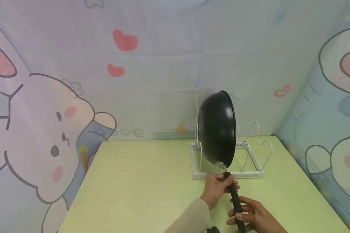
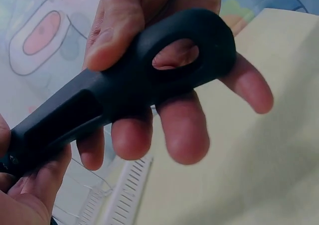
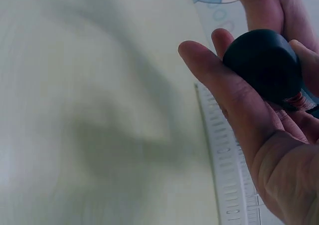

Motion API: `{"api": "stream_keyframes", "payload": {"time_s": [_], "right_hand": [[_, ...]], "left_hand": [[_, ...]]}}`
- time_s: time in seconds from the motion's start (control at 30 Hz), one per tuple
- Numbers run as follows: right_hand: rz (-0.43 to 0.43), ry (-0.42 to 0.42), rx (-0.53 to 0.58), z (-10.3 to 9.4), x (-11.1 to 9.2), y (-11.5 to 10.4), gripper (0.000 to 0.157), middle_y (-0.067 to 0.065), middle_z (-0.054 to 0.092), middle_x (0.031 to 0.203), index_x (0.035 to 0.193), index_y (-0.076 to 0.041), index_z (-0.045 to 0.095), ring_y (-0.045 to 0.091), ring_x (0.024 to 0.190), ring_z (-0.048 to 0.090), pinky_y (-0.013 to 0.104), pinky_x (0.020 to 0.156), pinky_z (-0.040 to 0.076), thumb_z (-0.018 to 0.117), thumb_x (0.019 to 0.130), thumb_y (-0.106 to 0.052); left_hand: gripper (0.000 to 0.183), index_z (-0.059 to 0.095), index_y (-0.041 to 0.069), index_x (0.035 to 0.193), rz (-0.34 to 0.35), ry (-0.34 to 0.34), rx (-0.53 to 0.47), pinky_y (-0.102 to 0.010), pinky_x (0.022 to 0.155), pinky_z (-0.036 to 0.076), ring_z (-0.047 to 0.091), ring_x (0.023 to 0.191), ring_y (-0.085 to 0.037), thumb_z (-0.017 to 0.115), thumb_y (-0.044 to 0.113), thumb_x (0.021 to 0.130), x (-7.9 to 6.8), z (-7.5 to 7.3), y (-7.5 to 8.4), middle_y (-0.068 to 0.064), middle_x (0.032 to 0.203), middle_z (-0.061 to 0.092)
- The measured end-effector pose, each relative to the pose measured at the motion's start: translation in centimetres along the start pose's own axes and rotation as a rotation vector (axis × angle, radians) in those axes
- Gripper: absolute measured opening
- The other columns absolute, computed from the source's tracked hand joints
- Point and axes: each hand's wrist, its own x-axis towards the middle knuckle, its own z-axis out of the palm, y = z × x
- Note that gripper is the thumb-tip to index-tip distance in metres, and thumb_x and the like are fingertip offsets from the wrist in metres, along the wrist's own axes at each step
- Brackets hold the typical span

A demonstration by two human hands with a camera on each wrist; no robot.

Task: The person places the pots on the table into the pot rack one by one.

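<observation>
A black wok (image 1: 217, 129) stands on its side within a white wire rack (image 1: 198, 175), its handle slanting toward me. Whether its rim rests on the rack's base cannot be told. Near the metal joint, my left hand (image 1: 216, 189) grips the black handle (image 1: 235, 200); that hand is partly seen at the lower left of the left wrist view. Farther down, my right hand (image 1: 255, 215) holds the handle's end (image 2: 219, 45), thumb on one side and fingers on the other. In the right wrist view, the round handle end (image 3: 261, 65) lies between the right thumb and fingers.
Wavy wire dividers (image 1: 265, 142) rise from the rack's right half. The rack stands on a pale green table (image 1: 134, 181), toward its back right. A printed cloth (image 1: 163, 81) hangs behind and at both sides. A small black object (image 1: 213, 229) shows by the left sleeve.
</observation>
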Motion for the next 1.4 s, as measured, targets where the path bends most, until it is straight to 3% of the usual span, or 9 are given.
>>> {"api": "stream_keyframes", "payload": {"time_s": [0.4,0.5,0.63,0.73,0.93,1.03,1.2,1.3,1.4], "right_hand": [[-0.003,-0.022,0.049,-0.1,0.7,2.9,0.048,0.011,0.075,0.114,0.145,0.006,0.035,0.029,0.106,0.075,0.042,0.086,0.063,0.052,0.104,-0.009],[-0.009,-0.026,0.028,-0.2,0.7,3.3,0.052,0.013,0.075,0.113,0.144,0.012,0.033,0.03,0.105,0.075,0.038,0.087,0.062,0.055,0.102,-0.007],[-0.024,0.033,-0.157,-0.7,1.0,3.3,0.061,0.022,0.075,0.108,0.14,0.023,0.03,0.024,0.097,0.077,0.027,0.082,0.06,0.063,0.097,-0.006],[-0.024,0.111,-0.341,-0.9,1.5,3.1,0.063,0.027,0.074,0.101,0.134,0.026,0.039,0.018,0.085,0.076,0.023,0.073,0.058,0.07,0.092,-0.007],[0.036,0.289,-0.655,-1.0,2.7,3.2,0.067,0.01,0.076,0.087,0.129,0.018,0.055,0.015,0.076,0.071,0.025,0.065,0.056,0.084,0.08,-0.018],[0.03,0.329,-0.742,-1.0,3.0,3.3,0.069,0.005,0.076,0.083,0.128,0.015,0.058,0.01,0.073,0.069,0.022,0.067,0.055,0.086,0.077,-0.022],[0.017,0.351,-0.789,-1.1,3.2,3.5,0.068,0.003,0.075,0.081,0.127,0.015,0.059,0.007,0.069,0.066,0.02,0.064,0.053,0.086,0.078,-0.023],[0.044,0.357,-0.79,-1.4,3.1,4.1,0.067,0.003,0.074,0.082,0.127,0.015,0.059,0.009,0.069,0.066,0.022,0.062,0.053,0.086,0.079,-0.025],[0.071,0.347,-0.796,-1.9,2.6,4.8,0.063,0.001,0.073,0.083,0.125,0.013,0.06,0.009,0.069,0.065,0.024,0.061,0.052,0.082,0.083,-0.028]], "left_hand": [[0.025,0.073,-0.009,0.097,-0.018,0.039,0.025,-0.033,0.072,0.065,0.078,0.08,-0.026,0.074,0.015,0.091,-0.5,-1.1,-2.5,-0.028,0.092,0.075],[0.024,0.072,-0.01,0.097,-0.032,0.046,0.023,-0.033,0.073,0.065,0.078,0.082,-0.029,0.073,0.014,0.092,-0.6,-1.2,-3.0,-0.029,0.092,0.075],[0.024,0.073,-0.011,0.096,-0.039,0.062,0.02,-0.033,0.074,0.065,0.078,0.083,-0.029,0.074,0.013,0.091,-0.5,-1.2,-3.4,-0.029,0.094,0.074],[0.022,0.074,-0.01,0.095,-0.039,0.092,0.039,-0.033,0.073,0.065,0.078,0.083,-0.029,0.074,0.011,0.09,-0.3,-1.2,-3.5,-0.028,0.093,0.075],[0.02,0.074,-0.01,0.098,-0.05,0.149,0.144,-0.033,0.072,0.065,0.078,0.084,-0.032,0.074,0.008,0.09,0.3,-1.7,-3.6,-0.028,0.092,0.075],[0.017,0.075,-0.008,0.096,-0.065,0.196,0.179,-0.031,0.071,0.065,0.078,0.082,-0.032,0.075,0.007,0.089,0.6,-1.8,-3.7,-0.026,0.092,0.076],[0.013,0.076,-0.007,0.092,-0.075,0.243,0.236,-0.03,0.068,0.065,0.078,0.077,-0.03,0.076,0.006,0.088,1.0,-1.6,-3.9,-0.017,0.085,0.077],[0.013,0.076,-0.005,0.091,-0.096,0.199,0.324,-0.031,0.064,0.065,0.078,0.074,-0.029,0.076,0.008,0.088,0.8,-1.6,-3.7,-0.015,0.082,0.077],[0.017,0.077,0.0,0.096,-0.145,0.048,0.578,-0.03,0.061,0.064,0.077,0.072,-0.023,0.073,0.016,0.092,-0.1,-2.6,-2.8,-0.011,0.083,0.078]]}}
